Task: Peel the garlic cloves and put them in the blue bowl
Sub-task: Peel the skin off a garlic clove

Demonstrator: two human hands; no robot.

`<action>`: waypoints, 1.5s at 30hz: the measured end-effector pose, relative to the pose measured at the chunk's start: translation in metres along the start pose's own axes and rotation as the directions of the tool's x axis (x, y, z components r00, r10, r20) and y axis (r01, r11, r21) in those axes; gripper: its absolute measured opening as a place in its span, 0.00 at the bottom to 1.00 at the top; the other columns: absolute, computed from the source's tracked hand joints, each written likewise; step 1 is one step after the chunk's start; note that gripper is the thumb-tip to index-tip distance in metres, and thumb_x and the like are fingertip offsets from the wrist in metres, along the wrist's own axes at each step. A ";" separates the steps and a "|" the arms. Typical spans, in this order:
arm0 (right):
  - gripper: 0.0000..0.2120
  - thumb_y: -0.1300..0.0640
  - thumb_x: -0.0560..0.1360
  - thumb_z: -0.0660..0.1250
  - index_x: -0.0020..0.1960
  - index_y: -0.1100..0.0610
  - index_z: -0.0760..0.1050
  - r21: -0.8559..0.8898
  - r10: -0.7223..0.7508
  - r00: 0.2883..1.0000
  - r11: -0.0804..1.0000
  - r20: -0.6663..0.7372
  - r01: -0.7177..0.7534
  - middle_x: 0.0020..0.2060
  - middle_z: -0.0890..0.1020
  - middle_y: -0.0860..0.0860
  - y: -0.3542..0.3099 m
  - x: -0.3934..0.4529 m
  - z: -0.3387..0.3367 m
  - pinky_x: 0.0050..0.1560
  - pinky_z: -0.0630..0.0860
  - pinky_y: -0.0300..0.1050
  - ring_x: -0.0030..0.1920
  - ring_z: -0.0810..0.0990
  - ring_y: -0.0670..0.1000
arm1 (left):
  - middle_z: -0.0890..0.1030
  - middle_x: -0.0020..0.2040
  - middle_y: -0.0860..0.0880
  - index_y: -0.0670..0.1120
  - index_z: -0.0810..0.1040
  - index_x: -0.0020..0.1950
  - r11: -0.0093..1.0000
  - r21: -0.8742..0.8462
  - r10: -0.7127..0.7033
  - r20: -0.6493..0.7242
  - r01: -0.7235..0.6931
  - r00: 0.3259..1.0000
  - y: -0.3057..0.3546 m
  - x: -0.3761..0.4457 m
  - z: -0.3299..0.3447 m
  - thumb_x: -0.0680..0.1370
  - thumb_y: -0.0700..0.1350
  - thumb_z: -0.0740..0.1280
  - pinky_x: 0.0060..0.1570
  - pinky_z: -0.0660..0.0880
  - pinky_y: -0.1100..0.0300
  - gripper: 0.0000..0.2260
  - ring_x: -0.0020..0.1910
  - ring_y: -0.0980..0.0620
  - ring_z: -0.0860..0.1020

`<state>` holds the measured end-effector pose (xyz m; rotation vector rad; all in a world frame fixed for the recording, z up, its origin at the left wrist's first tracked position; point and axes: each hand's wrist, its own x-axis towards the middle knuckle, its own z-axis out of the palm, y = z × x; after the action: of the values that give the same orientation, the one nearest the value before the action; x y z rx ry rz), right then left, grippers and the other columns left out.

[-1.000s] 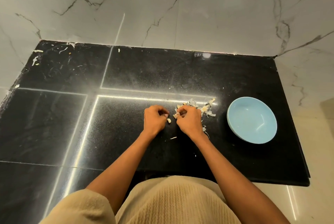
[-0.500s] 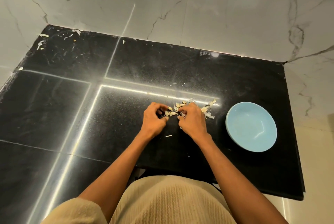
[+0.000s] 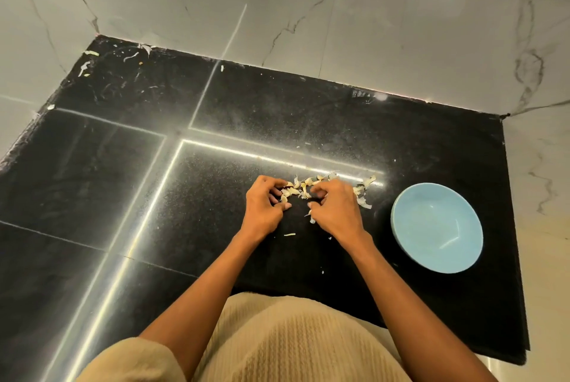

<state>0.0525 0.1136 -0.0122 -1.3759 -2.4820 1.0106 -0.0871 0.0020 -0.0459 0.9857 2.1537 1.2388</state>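
At the far left corner of the black countertop (image 3: 92, 184) we see a few stray skin scraps (image 3: 84, 68), well apart from our work. Moving right, our left hand (image 3: 265, 208) rests on the counter with its fingers curled down into the near edge of the garlic pile (image 3: 303, 188); whether they pinch a clove we cannot tell. Just beside it, our right hand (image 3: 334, 212) has fingers hooked over the same pile, thumb tucked beneath, and a pale sliver shows at its near edge. Cloves and loose skins lie mixed between and beyond our hands. Further right, the blue bowl (image 3: 436, 229) stands near the pile and looks empty. We judge we are picking out a clove to peel; next we need to pinch one free and strip its skin.
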 end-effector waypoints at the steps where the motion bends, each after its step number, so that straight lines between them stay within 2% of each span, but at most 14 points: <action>1: 0.13 0.59 0.70 0.77 0.54 0.52 0.85 -0.042 0.004 0.999 0.999 0.041 -0.002 0.47 0.83 0.50 0.000 -0.002 0.001 0.52 0.81 0.49 0.48 0.81 0.50 | 0.77 0.50 0.51 0.46 0.82 0.55 1.000 0.012 0.003 0.009 -0.003 1.000 0.000 0.002 -0.001 0.65 0.32 0.80 0.42 0.77 0.65 0.21 0.43 0.54 0.78; 3: 0.12 0.61 0.70 0.76 0.53 0.54 0.85 -0.055 -0.009 0.998 0.998 0.067 0.012 0.46 0.82 0.52 -0.005 -0.005 0.005 0.52 0.80 0.49 0.48 0.81 0.52 | 0.77 0.50 0.51 0.45 0.82 0.55 0.999 0.027 0.015 0.035 -0.016 0.999 0.000 0.006 -0.004 0.65 0.33 0.80 0.41 0.77 0.66 0.21 0.43 0.55 0.78; 8: 0.11 0.66 0.68 0.75 0.49 0.58 0.85 0.046 -0.015 1.000 0.999 -0.004 0.015 0.43 0.84 0.52 -0.016 -0.003 0.014 0.47 0.83 0.49 0.42 0.82 0.49 | 0.77 0.50 0.51 0.46 0.82 0.54 0.998 0.037 0.054 0.071 -0.057 0.996 0.005 0.010 -0.004 0.63 0.32 0.79 0.38 0.74 0.68 0.22 0.44 0.57 0.77; 12: 0.13 0.67 0.68 0.79 0.52 0.58 0.85 0.312 0.098 0.995 0.946 -0.019 -0.087 0.43 0.84 0.49 -0.019 -0.005 0.010 0.46 0.83 0.38 0.43 0.83 0.43 | 0.73 0.51 0.50 0.49 0.80 0.53 0.997 0.057 0.055 0.064 -0.059 0.996 0.009 0.009 -0.004 0.63 0.30 0.76 0.43 0.74 0.68 0.23 0.46 0.55 0.76; 14: 0.14 0.69 0.69 0.78 0.53 0.58 0.85 0.358 0.120 0.990 0.930 -0.071 -0.087 0.43 0.84 0.48 -0.014 -0.003 0.002 0.47 0.84 0.38 0.44 0.83 0.41 | 0.71 0.52 0.52 0.50 0.79 0.53 0.994 0.072 0.083 0.060 -0.087 0.995 0.012 0.009 -0.005 0.65 0.31 0.73 0.47 0.75 0.67 0.22 0.48 0.54 0.76; 16: 0.13 0.70 0.71 0.76 0.53 0.57 0.85 0.299 0.098 0.986 0.953 -0.138 -0.053 0.45 0.84 0.49 -0.008 0.000 -0.005 0.48 0.84 0.41 0.44 0.83 0.43 | 0.71 0.53 0.53 0.50 0.80 0.55 0.984 0.128 0.115 0.077 -0.124 0.990 0.016 0.010 -0.004 0.68 0.33 0.72 0.48 0.75 0.65 0.18 0.49 0.54 0.76; 18: 0.13 0.69 0.73 0.73 0.55 0.56 0.85 0.187 0.045 0.989 0.982 -0.141 -0.018 0.48 0.83 0.50 -0.006 0.003 -0.009 0.50 0.82 0.43 0.45 0.82 0.46 | 0.73 0.52 0.53 0.49 0.81 0.56 0.969 0.189 0.142 0.110 -0.161 0.984 0.021 0.012 0.000 0.71 0.36 0.72 0.47 0.75 0.62 0.15 0.50 0.54 0.74; 22: 0.16 0.65 0.76 0.68 0.59 0.52 0.84 -0.043 -0.106 0.994 0.993 -0.001 0.106 0.48 0.77 0.51 -0.013 0.009 -0.003 0.47 0.76 0.48 0.51 0.76 0.51 | 0.74 0.50 0.51 0.44 0.83 0.52 0.956 0.242 0.122 0.179 -0.164 0.976 0.024 0.018 0.010 0.73 0.40 0.74 0.47 0.75 0.54 0.09 0.51 0.53 0.73; 25: 0.13 0.64 0.76 0.69 0.57 0.53 0.85 -0.124 -0.135 0.989 0.982 0.062 0.141 0.46 0.77 0.52 -0.011 0.010 0.003 0.46 0.75 0.49 0.52 0.76 0.54 | 0.74 0.48 0.51 0.42 0.83 0.47 0.966 0.215 0.104 0.193 -0.145 0.976 0.021 0.023 0.011 0.71 0.37 0.75 0.48 0.76 0.55 0.06 0.48 0.52 0.74; 29: 0.08 0.66 0.74 0.70 0.48 0.57 0.85 -0.119 -0.101 0.994 0.987 0.040 0.105 0.46 0.81 0.54 -0.002 0.011 0.003 0.50 0.78 0.51 0.51 0.79 0.56 | 0.75 0.48 0.51 0.42 0.83 0.48 0.975 0.185 0.083 0.194 -0.119 0.978 0.019 0.025 0.007 0.72 0.37 0.75 0.49 0.76 0.58 0.06 0.47 0.51 0.76; 35: 0.04 0.63 0.75 0.73 0.46 0.55 0.85 0.091 0.046 0.991 0.995 -0.126 -0.035 0.45 0.81 0.48 0.010 0.010 -0.027 0.49 0.77 0.44 0.45 0.78 0.46 | 0.74 0.47 0.54 0.46 0.83 0.49 0.975 0.180 0.102 0.158 -0.130 0.982 0.021 0.023 0.008 0.73 0.38 0.74 0.45 0.72 0.65 0.07 0.46 0.54 0.75; 38: 0.05 0.64 0.75 0.71 0.44 0.55 0.84 0.086 0.155 0.961 0.987 -0.230 -0.139 0.44 0.83 0.49 0.021 0.009 -0.039 0.49 0.79 0.47 0.43 0.80 0.47 | 0.75 0.49 0.52 0.45 0.82 0.51 0.959 0.225 0.141 0.150 -0.172 0.979 0.023 0.024 0.012 0.73 0.37 0.72 0.47 0.73 0.61 0.08 0.50 0.54 0.73; 42: 0.09 0.68 0.73 0.67 0.48 0.59 0.83 0.072 0.283 0.927 0.959 -0.247 -0.274 0.43 0.86 0.54 0.028 0.005 -0.038 0.45 0.78 0.45 0.44 0.83 0.52 | 0.77 0.52 0.50 0.46 0.81 0.56 0.911 0.306 0.235 0.169 -0.278 0.957 0.031 0.028 0.019 0.73 0.36 0.73 0.51 0.72 0.56 0.13 0.54 0.50 0.73; 45: 0.09 0.63 0.75 0.69 0.54 0.59 0.81 0.061 0.287 0.926 0.958 -0.243 -0.281 0.46 0.85 0.55 0.026 0.003 -0.034 0.49 0.78 0.47 0.48 0.82 0.55 | 0.78 0.56 0.50 0.47 0.81 0.60 0.856 0.391 0.259 0.243 -0.339 0.935 0.037 0.034 0.027 0.74 0.40 0.73 0.54 0.69 0.54 0.15 0.56 0.48 0.73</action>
<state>0.0835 0.1418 -0.0022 -1.7718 -2.1243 0.8474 -0.0774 0.0556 -0.0279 1.6070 2.2274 0.7612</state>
